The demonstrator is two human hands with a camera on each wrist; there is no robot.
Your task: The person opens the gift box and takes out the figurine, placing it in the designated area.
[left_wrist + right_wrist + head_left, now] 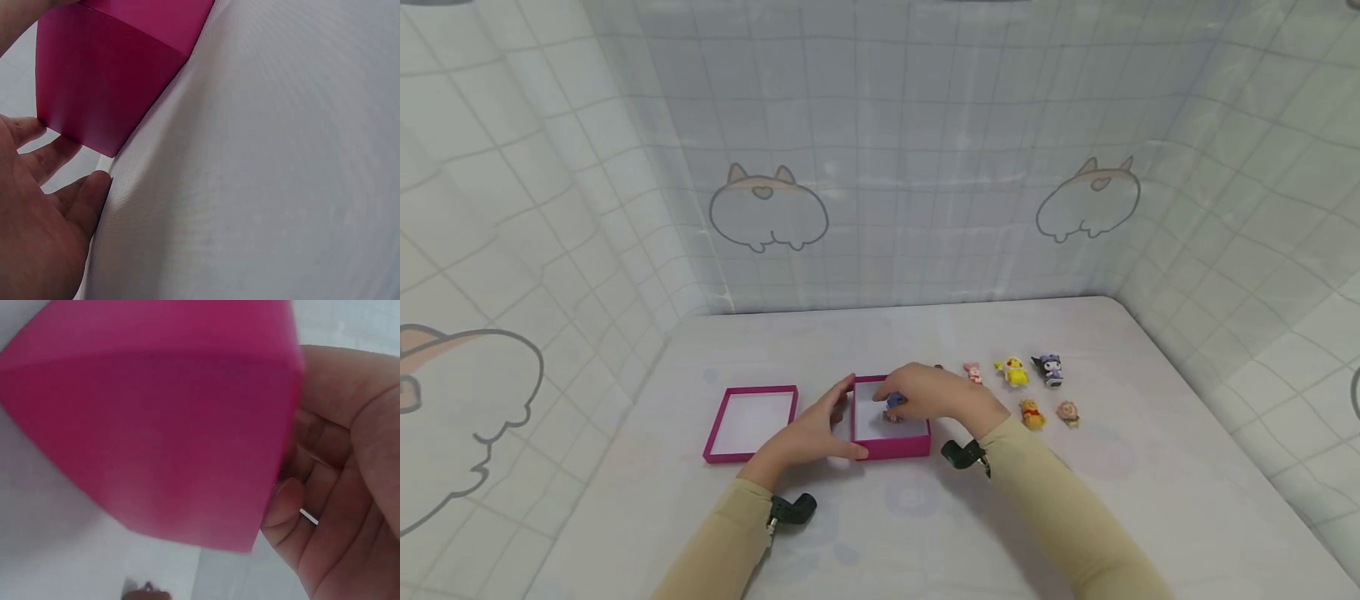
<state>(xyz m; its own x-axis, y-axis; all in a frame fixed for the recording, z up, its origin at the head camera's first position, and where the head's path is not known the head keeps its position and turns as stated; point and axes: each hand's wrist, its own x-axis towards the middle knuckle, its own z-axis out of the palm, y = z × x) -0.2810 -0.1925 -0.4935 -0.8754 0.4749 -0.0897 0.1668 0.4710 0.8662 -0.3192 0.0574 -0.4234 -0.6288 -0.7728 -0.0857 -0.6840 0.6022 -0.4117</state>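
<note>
A magenta box (891, 448) with a white inside stands on the table, its top uncovered. My left hand (811, 433) grips its left side, the thumb at the near left corner and the fingers along the side wall. In the left wrist view, fingertips (65, 147) touch the magenta wall. My right hand (928, 392) reaches over the right wall into the box. Its fingers pinch a small blue-topped figurine (895, 402) low inside; the hand covers part of it. In the right wrist view the box wall (156, 450) hides the figurine from sight.
Left of the box lies a shallow magenta lid (750, 457), white inside up. To the right stand a pink figurine (973, 372), a yellow one (1015, 372), a purple-and-black one (1050, 369), an orange bear with a red top (1032, 414) and a brown figurine (1068, 413).
</note>
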